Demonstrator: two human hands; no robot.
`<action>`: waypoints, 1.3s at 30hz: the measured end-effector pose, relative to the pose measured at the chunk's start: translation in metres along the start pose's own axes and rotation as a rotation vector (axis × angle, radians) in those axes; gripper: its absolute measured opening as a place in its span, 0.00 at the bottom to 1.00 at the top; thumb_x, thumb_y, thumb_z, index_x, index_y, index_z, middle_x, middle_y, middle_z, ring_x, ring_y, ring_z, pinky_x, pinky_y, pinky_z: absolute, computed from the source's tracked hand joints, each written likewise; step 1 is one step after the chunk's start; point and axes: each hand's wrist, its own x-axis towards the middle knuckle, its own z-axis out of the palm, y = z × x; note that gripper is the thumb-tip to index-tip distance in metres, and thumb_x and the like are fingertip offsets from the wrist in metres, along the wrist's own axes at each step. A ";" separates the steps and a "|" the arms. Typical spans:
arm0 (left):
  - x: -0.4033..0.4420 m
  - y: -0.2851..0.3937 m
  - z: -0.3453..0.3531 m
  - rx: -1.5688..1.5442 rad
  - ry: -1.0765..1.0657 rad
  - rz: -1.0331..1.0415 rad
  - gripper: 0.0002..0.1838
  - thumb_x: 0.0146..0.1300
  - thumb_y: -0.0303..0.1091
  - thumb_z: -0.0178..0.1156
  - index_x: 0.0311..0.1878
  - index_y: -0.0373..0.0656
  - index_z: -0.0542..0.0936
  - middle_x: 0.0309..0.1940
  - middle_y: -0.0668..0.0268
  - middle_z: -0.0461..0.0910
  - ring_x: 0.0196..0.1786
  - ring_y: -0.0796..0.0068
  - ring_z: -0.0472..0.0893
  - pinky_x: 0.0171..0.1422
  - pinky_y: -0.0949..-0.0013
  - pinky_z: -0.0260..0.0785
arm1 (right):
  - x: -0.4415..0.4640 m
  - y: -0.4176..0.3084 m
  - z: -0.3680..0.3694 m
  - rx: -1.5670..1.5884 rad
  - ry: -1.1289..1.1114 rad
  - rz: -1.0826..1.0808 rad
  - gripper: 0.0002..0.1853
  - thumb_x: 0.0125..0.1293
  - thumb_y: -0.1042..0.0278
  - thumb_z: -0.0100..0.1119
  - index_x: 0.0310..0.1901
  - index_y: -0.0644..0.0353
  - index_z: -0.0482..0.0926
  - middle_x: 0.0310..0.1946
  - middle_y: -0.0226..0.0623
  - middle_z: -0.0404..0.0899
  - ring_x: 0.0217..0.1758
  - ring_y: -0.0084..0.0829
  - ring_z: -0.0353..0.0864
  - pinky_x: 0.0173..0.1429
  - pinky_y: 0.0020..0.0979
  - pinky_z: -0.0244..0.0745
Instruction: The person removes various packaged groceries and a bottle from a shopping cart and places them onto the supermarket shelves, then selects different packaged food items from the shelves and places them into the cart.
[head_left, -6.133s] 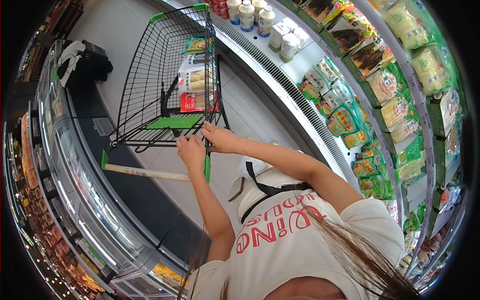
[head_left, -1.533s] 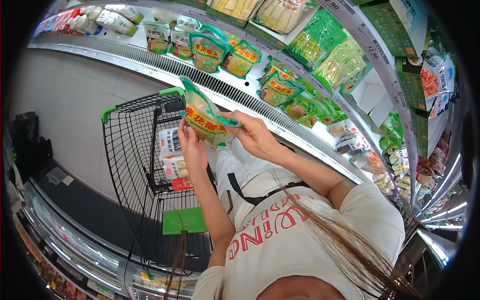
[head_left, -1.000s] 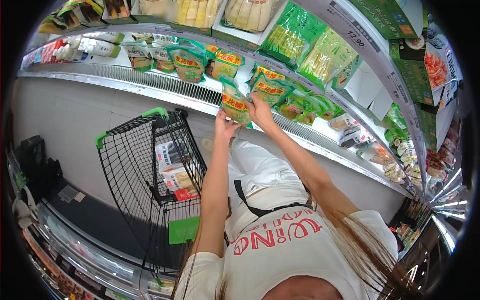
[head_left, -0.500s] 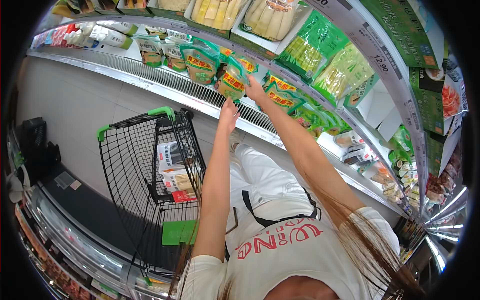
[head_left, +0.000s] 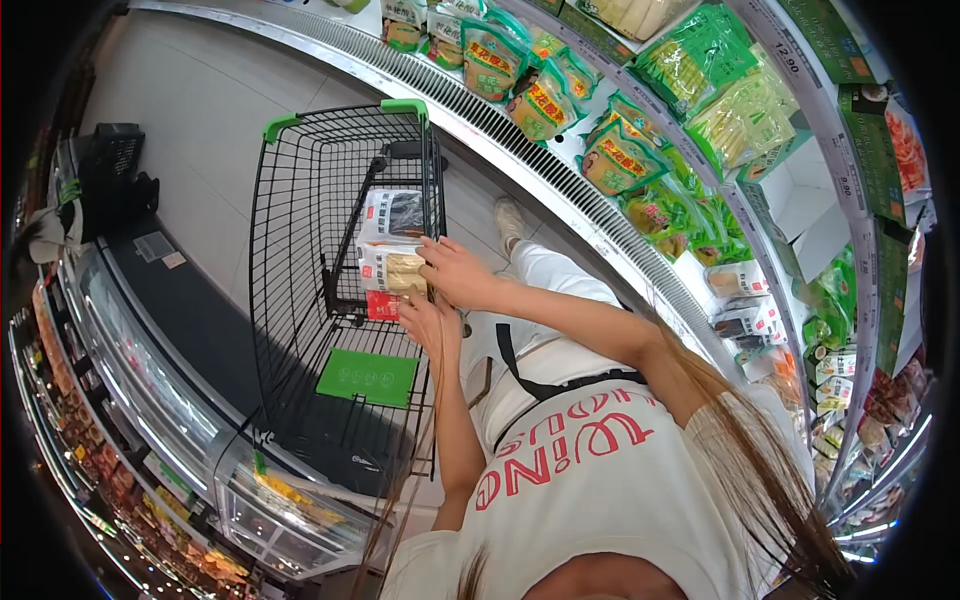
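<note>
Both of my hands are at the right side of the black wire cart (head_left: 290, 230). My right hand (head_left: 455, 275) rests at the cart's side edge with fingers spread, near a white pack of pale sticks (head_left: 392, 272). Just below it is my left hand (head_left: 430, 322), its fingers apart by a red pack (head_left: 383, 306); neither hand holds a pack. A white pack with dark contents (head_left: 393, 215) lies further up in the cart. On the lit shelf, a green and yellow pouch (head_left: 545, 102) leans among similar pouches.
The refrigerated shelf (head_left: 480, 120) curves along the right, with several packs above and below. A glass-topped freezer case (head_left: 170, 350) runs along the left. Dark crates (head_left: 115, 160) stand at the upper left. A green panel (head_left: 368, 377) is on the cart.
The pouch my hands held half a second ago now rests on the shelf, let go. Both hands have moved down and left to the cart, which appears higher in view.
</note>
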 end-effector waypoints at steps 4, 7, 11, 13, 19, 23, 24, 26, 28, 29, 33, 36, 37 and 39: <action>-0.038 -0.072 0.029 -0.365 -0.070 0.154 0.16 0.66 0.32 0.49 0.55 0.36 0.67 0.48 0.44 0.69 0.52 0.39 0.67 0.54 0.47 0.62 | -0.042 -0.041 0.038 -0.136 -0.139 -0.170 0.17 0.55 0.63 0.59 0.46 0.59 0.76 0.61 0.44 0.67 0.74 0.42 0.51 0.71 0.49 0.53; -0.058 -0.085 0.030 -0.275 0.016 0.215 0.14 0.67 0.29 0.47 0.54 0.36 0.68 0.49 0.43 0.70 0.52 0.40 0.68 0.54 0.46 0.61 | -0.060 -0.051 0.048 -0.162 -0.085 -0.230 0.18 0.56 0.61 0.59 0.47 0.59 0.76 0.62 0.43 0.66 0.75 0.42 0.50 0.72 0.49 0.51; -0.084 -0.090 0.030 -0.117 0.143 0.204 0.13 0.67 0.28 0.47 0.53 0.36 0.70 0.46 0.45 0.72 0.52 0.43 0.71 0.52 0.47 0.63 | -0.072 -0.059 0.057 -0.174 -0.056 -0.238 0.18 0.57 0.62 0.58 0.49 0.57 0.74 0.63 0.44 0.64 0.76 0.44 0.48 0.74 0.49 0.49; -0.096 -0.094 0.035 -0.206 0.198 0.236 0.13 0.67 0.29 0.47 0.53 0.37 0.70 0.45 0.48 0.73 0.50 0.44 0.73 0.49 0.48 0.65 | -0.079 -0.065 0.064 -0.190 -0.014 -0.243 0.17 0.58 0.60 0.58 0.47 0.57 0.75 0.63 0.45 0.65 0.75 0.44 0.51 0.73 0.48 0.52; -0.122 -0.111 0.041 -0.264 0.168 0.184 0.11 0.68 0.30 0.44 0.46 0.37 0.73 0.44 0.49 0.77 0.48 0.47 0.76 0.47 0.50 0.68 | -0.104 -0.079 0.076 -0.118 0.020 -0.224 0.14 0.62 0.58 0.56 0.44 0.56 0.76 0.59 0.45 0.67 0.74 0.46 0.51 0.72 0.50 0.53; -0.145 -0.118 0.054 -0.233 0.181 0.148 0.11 0.68 0.32 0.44 0.46 0.39 0.74 0.44 0.51 0.79 0.47 0.46 0.77 0.47 0.50 0.67 | -0.132 -0.089 0.074 -0.126 0.003 -0.219 0.14 0.62 0.57 0.56 0.43 0.56 0.76 0.60 0.46 0.67 0.75 0.47 0.49 0.73 0.51 0.52; -0.155 -0.117 0.054 -0.208 0.166 0.124 0.12 0.68 0.33 0.43 0.47 0.40 0.74 0.44 0.51 0.79 0.47 0.45 0.77 0.46 0.49 0.67 | -0.142 -0.091 0.073 -0.128 -0.001 -0.222 0.14 0.62 0.57 0.56 0.43 0.57 0.76 0.60 0.46 0.67 0.75 0.47 0.49 0.73 0.52 0.52; -0.174 -0.110 0.057 -0.177 0.156 0.089 0.12 0.69 0.35 0.43 0.47 0.41 0.74 0.43 0.51 0.80 0.46 0.45 0.77 0.45 0.48 0.67 | -0.161 -0.093 0.070 -0.112 -0.006 -0.215 0.14 0.61 0.59 0.57 0.44 0.57 0.76 0.61 0.46 0.65 0.75 0.48 0.48 0.73 0.52 0.51; -0.194 -0.106 0.066 -0.158 0.171 0.061 0.11 0.69 0.35 0.44 0.46 0.42 0.74 0.42 0.51 0.80 0.44 0.45 0.78 0.43 0.47 0.67 | -0.182 -0.093 0.073 -0.073 -0.012 -0.201 0.15 0.58 0.62 0.58 0.45 0.59 0.74 0.62 0.46 0.63 0.76 0.48 0.47 0.73 0.53 0.52; -0.207 -0.104 0.071 -0.157 0.174 0.082 0.11 0.69 0.35 0.44 0.46 0.42 0.74 0.41 0.51 0.80 0.43 0.44 0.78 0.42 0.47 0.67 | -0.196 -0.092 0.074 -0.053 -0.019 -0.195 0.15 0.59 0.62 0.58 0.45 0.59 0.74 0.63 0.47 0.63 0.76 0.49 0.46 0.73 0.53 0.51; -0.251 -0.108 0.092 -0.124 0.223 0.126 0.10 0.68 0.35 0.46 0.45 0.43 0.74 0.38 0.51 0.80 0.40 0.44 0.78 0.40 0.47 0.67 | -0.246 -0.102 0.061 0.030 -0.028 -0.187 0.15 0.59 0.61 0.58 0.45 0.59 0.73 0.65 0.48 0.61 0.76 0.49 0.45 0.74 0.55 0.50; -0.295 -0.093 0.112 -0.118 0.274 0.151 0.08 0.66 0.32 0.48 0.43 0.42 0.74 0.36 0.52 0.80 0.38 0.45 0.78 0.39 0.49 0.67 | -0.295 -0.099 0.049 0.033 -0.035 -0.177 0.14 0.59 0.62 0.58 0.44 0.60 0.72 0.67 0.48 0.58 0.76 0.48 0.44 0.74 0.55 0.49; -0.306 -0.088 0.116 -0.118 0.277 0.154 0.07 0.65 0.31 0.49 0.42 0.41 0.75 0.35 0.53 0.79 0.38 0.46 0.78 0.39 0.50 0.67 | -0.308 -0.100 0.046 0.029 -0.023 -0.175 0.14 0.59 0.62 0.58 0.44 0.60 0.72 0.67 0.48 0.58 0.77 0.48 0.44 0.74 0.55 0.49; -0.329 -0.081 0.116 -0.133 0.285 0.173 0.06 0.65 0.30 0.50 0.40 0.40 0.75 0.34 0.52 0.78 0.37 0.47 0.77 0.39 0.50 0.67 | -0.327 -0.104 0.039 0.026 -0.042 -0.181 0.15 0.59 0.63 0.57 0.45 0.59 0.72 0.68 0.48 0.57 0.77 0.48 0.44 0.74 0.55 0.48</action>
